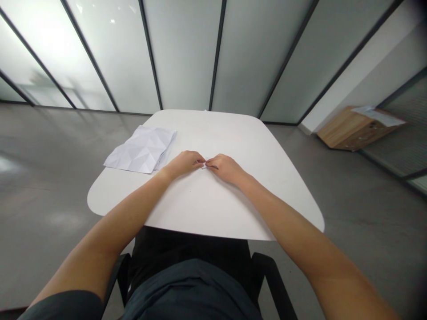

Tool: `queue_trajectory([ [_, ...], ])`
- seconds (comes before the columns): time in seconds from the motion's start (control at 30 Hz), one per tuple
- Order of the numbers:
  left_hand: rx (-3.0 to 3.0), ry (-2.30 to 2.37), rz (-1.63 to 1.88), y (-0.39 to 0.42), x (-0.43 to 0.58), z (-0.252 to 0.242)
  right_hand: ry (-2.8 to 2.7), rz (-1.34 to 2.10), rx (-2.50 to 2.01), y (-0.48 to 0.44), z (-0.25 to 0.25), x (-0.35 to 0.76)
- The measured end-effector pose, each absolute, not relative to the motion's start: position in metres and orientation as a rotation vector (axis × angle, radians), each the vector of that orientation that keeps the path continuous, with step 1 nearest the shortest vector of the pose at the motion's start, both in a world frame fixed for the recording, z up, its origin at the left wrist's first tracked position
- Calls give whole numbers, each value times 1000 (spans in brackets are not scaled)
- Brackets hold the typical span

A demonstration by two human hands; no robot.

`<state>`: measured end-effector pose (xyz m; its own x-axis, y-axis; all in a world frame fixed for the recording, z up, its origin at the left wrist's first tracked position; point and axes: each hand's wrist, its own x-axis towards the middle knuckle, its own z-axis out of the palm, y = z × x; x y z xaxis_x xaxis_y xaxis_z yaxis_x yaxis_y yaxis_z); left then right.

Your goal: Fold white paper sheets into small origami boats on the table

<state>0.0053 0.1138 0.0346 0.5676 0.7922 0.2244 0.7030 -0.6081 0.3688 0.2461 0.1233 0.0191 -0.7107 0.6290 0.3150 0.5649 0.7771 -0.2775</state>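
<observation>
A small piece of folded white paper (204, 166) is pinched between my two hands, low over the middle of the white table (213, 204). My left hand (187, 162) holds its left side with the fingers closed. From the right, my right hand (224, 167) grips it, thumb and forefinger pressed together. The fingertips of both hands nearly meet, and they cover most of the small paper. Creased white sheets (142, 149) lie at the table's left side, beyond my left forearm.
A wooden cabinet (358, 129) with papers on top stands on the floor at the right. Frosted glass panels (187, 53) rise behind the table. Black chair armrests (271, 275) flank my lap below the near table edge.
</observation>
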Motion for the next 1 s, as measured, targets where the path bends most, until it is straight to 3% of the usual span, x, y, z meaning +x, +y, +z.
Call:
queue_trajectory([
  [1.0, 2454, 1312, 694, 118, 8, 16, -2418, 282, -1017, 124, 21, 255],
])
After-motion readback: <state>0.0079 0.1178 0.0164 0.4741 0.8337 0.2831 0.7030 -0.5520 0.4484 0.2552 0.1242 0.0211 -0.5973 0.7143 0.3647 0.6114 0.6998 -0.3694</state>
